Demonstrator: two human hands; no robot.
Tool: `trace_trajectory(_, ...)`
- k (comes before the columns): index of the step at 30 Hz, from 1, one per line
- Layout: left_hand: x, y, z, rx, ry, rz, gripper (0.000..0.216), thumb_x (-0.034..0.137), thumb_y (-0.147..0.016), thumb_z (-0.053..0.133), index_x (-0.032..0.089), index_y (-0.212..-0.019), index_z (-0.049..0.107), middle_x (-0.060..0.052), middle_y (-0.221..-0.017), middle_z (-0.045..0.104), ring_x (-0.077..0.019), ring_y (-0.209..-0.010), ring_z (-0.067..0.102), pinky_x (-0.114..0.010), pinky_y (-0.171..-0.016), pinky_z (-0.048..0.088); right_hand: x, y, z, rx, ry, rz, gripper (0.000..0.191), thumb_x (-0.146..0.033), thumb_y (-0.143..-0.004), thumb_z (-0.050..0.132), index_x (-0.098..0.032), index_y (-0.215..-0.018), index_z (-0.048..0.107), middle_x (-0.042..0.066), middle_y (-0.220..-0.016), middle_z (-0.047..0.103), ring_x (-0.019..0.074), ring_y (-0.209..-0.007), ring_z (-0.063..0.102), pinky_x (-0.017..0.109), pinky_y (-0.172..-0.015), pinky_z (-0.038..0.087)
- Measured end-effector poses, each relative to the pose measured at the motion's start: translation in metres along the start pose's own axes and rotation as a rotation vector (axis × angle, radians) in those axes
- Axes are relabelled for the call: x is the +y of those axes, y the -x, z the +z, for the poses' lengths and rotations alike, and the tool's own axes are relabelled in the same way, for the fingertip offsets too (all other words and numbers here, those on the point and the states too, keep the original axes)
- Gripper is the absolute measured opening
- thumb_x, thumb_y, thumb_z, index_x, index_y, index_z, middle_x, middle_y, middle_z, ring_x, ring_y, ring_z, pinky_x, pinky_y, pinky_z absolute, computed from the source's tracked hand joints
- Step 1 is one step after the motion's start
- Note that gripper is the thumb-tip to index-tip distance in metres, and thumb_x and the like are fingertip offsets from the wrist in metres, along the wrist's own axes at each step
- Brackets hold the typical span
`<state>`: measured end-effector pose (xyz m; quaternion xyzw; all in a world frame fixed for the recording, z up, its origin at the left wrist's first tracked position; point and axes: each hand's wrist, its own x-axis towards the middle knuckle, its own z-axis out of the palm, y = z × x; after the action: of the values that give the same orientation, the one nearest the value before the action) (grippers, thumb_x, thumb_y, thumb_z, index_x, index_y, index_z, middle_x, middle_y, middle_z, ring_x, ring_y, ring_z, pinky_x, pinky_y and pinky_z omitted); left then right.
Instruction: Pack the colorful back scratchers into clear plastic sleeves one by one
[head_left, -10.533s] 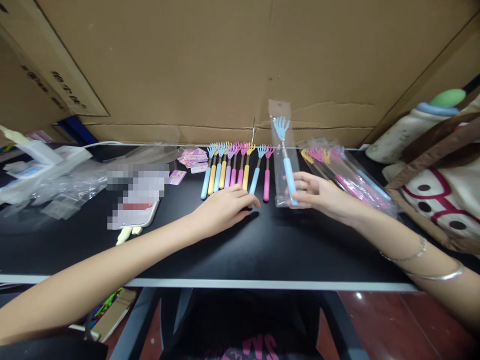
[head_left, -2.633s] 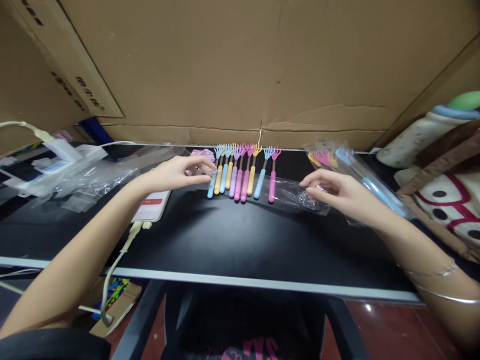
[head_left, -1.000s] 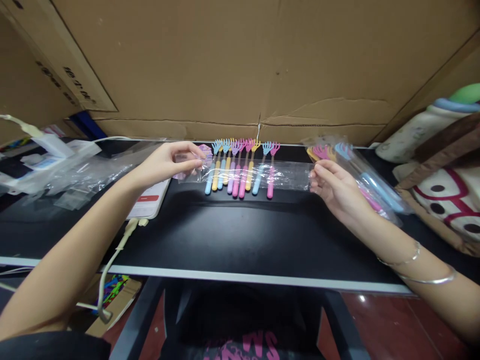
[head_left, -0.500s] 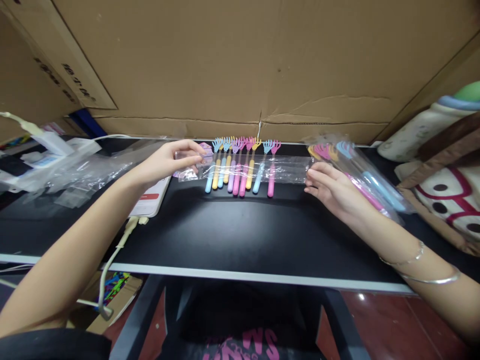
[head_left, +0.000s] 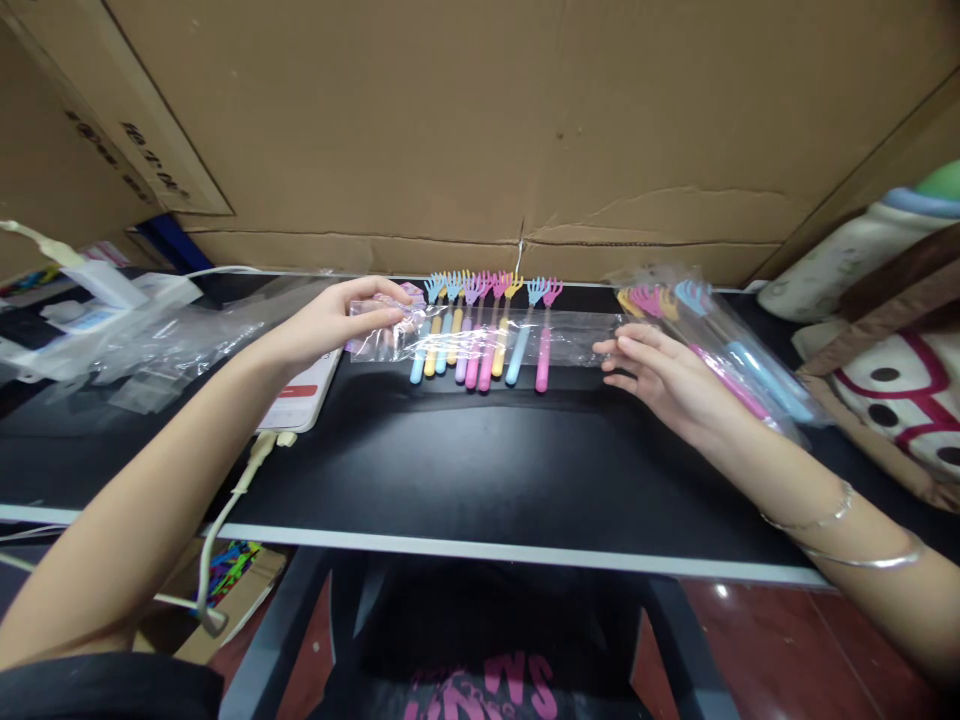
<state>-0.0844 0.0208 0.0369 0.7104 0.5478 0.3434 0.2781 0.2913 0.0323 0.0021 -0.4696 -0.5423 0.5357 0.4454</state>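
Note:
A long clear plastic bag (head_left: 570,335) stretches sideways between my two hands, above a row of back scratchers. My left hand (head_left: 352,315) pinches its left end between thumb and fingers. At the right end, my right hand (head_left: 637,360) has thumb and forefinger on the film, with its other fingers loosely bent. Behind the film, the back scratchers (head_left: 541,362) lie side by side, in pink, blue, yellow and purple, their claw heads toward the cardboard. Part of their handles shows through the bag. A purple item (head_left: 411,292) is partly hidden by my left hand.
Bagged back scratchers (head_left: 765,385) lie at the right, near a cloth bag (head_left: 862,400) and a pale bottle (head_left: 817,255). Left are loose plastic bags (head_left: 172,340) and a phone (head_left: 304,395) with a cable. A cardboard wall (head_left: 450,130) closes off the back.
My right hand's fingers have shifted slightly left along the bag's end and loosened a little. My left hand has kept its place, and the back scratchers lie as before.

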Motion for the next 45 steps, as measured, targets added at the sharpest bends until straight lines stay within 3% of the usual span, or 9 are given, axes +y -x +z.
trace_trajectory(9,-0.005,0.0,0.001,-0.055,0.154,-0.031,0.041,0.05,-0.08,0.067,0.019,-0.106,0.062,-0.002,-0.079,0.067,-0.014,-0.067,0.063,-0.027,-0.069,0.049,-0.001,0.0,0.0,-0.019,-0.062,0.048,0.025,-0.039,-0.076,0.074,-0.029,-0.097,0.065,0.0,-0.102,0.076,0.0158,-0.09,0.07,0.032,-0.085,0.057)
trace_trajectory(15,-0.005,-0.001,0.005,0.012,-0.021,0.013,0.041,0.053,-0.082,0.062,0.018,-0.102,0.064,-0.007,-0.101,0.07,-0.0175,-0.08,0.064,-0.027,-0.069,0.049,-0.002,0.001,0.001,-0.045,-0.14,0.066,0.021,-0.033,-0.078,0.074,-0.028,-0.096,0.067,-0.001,-0.096,0.076,0.0135,-0.084,0.071,0.03,-0.085,0.057)
trace_trajectory(19,-0.002,0.001,0.01,0.197,-0.39,0.162,0.032,0.048,-0.087,0.057,0.022,-0.102,0.067,-0.006,-0.108,0.071,-0.0235,-0.099,0.063,-0.035,-0.085,0.049,-0.002,0.002,0.002,-0.049,-0.161,0.068,0.018,-0.03,-0.081,0.071,-0.026,-0.098,0.068,-0.001,-0.093,0.076,0.0128,-0.08,0.071,0.028,-0.082,0.057)
trace_trajectory(21,0.003,0.004,0.015,0.221,-0.511,0.262,0.029,0.044,-0.09,0.053,0.023,-0.104,0.067,-0.005,-0.111,0.071,-0.0243,-0.105,0.061,-0.038,-0.092,0.048,-0.002,0.003,0.002,-0.058,-0.186,0.061,0.016,-0.029,-0.084,0.069,-0.026,-0.099,0.067,-0.001,-0.093,0.076,0.0124,-0.08,0.071,0.027,-0.081,0.057)
trace_trajectory(27,0.025,0.01,0.044,0.019,-0.646,0.533,0.036,0.042,-0.097,0.046,0.02,-0.122,0.06,-0.006,-0.127,0.065,-0.024,-0.121,0.056,-0.039,-0.1,0.046,-0.001,0.003,0.001,-0.096,-0.224,0.054,0.013,-0.031,-0.091,0.061,-0.026,-0.102,0.067,-0.001,-0.092,0.074,0.012,-0.079,0.07,0.026,-0.079,0.058)
trace_trajectory(31,0.038,0.01,0.06,-0.031,-0.781,0.693,0.041,0.04,-0.096,0.051,0.023,-0.133,0.056,-0.007,-0.137,0.059,-0.0242,-0.124,0.055,-0.036,-0.099,0.047,-0.002,0.006,0.003,-0.098,-0.197,0.088,0.015,-0.031,-0.094,0.057,-0.026,-0.106,0.063,0.001,-0.094,0.073,0.012,-0.072,0.07,0.029,-0.078,0.058)
trace_trajectory(39,0.045,0.005,0.063,-0.097,-0.803,0.605,0.044,0.033,-0.096,0.05,0.031,-0.139,0.05,0.001,-0.134,0.062,-0.0165,-0.111,0.064,-0.022,-0.074,0.049,-0.01,0.011,0.012,-0.172,-0.113,0.143,0.021,-0.038,-0.095,0.051,-0.025,-0.111,0.057,0.004,-0.103,0.072,0.0112,-0.059,0.065,0.03,-0.068,0.057)
trace_trajectory(45,0.037,0.006,0.057,-0.15,-0.784,0.515,0.046,0.046,-0.095,0.052,0.034,-0.14,0.048,0.001,-0.131,0.063,-0.0183,-0.109,0.065,-0.022,-0.072,0.047,-0.011,0.008,0.01,-0.217,-0.115,0.098,0.036,-0.05,-0.099,0.039,-0.024,-0.109,0.061,0.005,-0.096,0.071,0.0141,-0.066,0.064,0.029,-0.065,0.055)
